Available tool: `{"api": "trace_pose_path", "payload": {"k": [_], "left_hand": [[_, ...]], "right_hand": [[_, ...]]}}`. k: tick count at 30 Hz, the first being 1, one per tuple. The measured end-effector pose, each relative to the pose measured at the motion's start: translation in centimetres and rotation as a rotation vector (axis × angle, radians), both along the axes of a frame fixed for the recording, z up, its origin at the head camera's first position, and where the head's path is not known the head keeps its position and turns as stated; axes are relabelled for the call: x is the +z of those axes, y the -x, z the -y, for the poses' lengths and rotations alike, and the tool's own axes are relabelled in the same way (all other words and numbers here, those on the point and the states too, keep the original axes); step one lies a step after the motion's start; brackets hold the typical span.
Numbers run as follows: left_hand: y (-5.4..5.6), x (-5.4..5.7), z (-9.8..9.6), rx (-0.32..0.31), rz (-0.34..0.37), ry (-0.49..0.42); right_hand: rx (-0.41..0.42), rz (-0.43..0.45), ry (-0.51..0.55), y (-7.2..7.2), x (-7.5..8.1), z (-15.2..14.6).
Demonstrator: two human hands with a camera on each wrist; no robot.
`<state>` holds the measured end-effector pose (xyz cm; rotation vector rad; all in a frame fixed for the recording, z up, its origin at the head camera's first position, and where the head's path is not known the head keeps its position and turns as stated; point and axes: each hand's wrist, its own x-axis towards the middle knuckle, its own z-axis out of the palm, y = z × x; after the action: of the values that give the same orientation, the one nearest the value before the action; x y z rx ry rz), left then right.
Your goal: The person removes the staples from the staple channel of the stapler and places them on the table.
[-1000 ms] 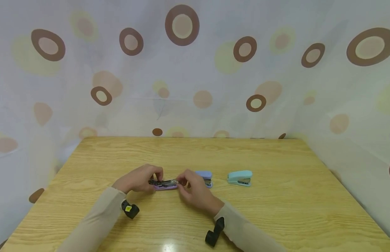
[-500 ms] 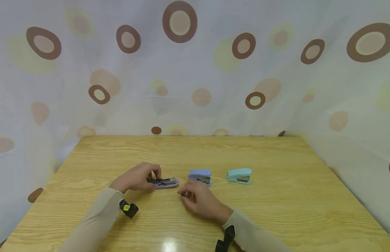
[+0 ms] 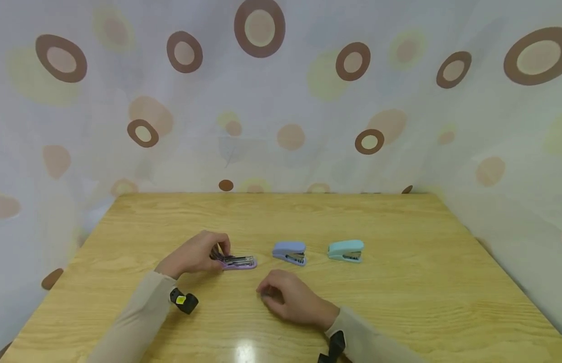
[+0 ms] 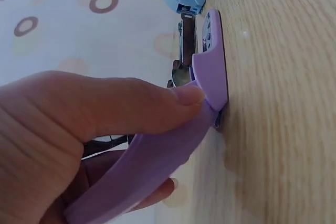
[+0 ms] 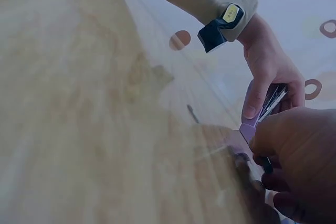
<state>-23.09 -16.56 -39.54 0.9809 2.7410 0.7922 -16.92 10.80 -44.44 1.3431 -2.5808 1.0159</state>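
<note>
A purple stapler [image 3: 240, 266] lies folded open on the table, its metal staple channel facing up. My left hand [image 3: 193, 253] grips its swung-back top cover [image 4: 152, 161], the thumb pressing near the hinge in the left wrist view. My right hand [image 3: 293, 298] is a little nearer and to the right, apart from the stapler. Its thumb and fingers pinch a small dark piece [image 5: 266, 165], mostly hidden by the fingers; it looks like a short strip, but its kind is unclear.
A blue-violet stapler [image 3: 289, 249] and a mint-green stapler [image 3: 346, 249] stand to the right of the purple one. The wooden table [image 3: 398, 302] meets a patterned cloth [image 3: 290, 166] at its back and sides.
My right hand has drawn away from the purple stapler's front end, toward the table's near side, with the small dark piece. The blue-violet stapler is now uncovered. My left hand keeps its grip.
</note>
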Motion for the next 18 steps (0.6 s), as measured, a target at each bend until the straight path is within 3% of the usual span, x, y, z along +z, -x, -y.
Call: {"api": "trace_pose_path", "payload": {"k": [5, 10, 13, 18], "left_hand": [[-0.1, -0.2, 0.2, 0.023, -0.022, -0.032], [-0.4, 0.1, 0.3, 0.033, -0.044, -0.073], [-0.5, 0.1, 0.1, 0.043, -0.119, -0.144], [-0.3, 0.1, -0.5, 0.020, -0.367, -0.277]], "right_hand": [[-0.024, 0.035, -0.032, -0.5, 0.0, -0.3], [-0.003, 0.008, -0.027, -0.8, -0.2, -0.7], [0.013, -0.019, -0.019, -1.1, -0.4, -0.8], [0.024, -0.077, -0.002, -1.5, -0.5, -0.8]]}}
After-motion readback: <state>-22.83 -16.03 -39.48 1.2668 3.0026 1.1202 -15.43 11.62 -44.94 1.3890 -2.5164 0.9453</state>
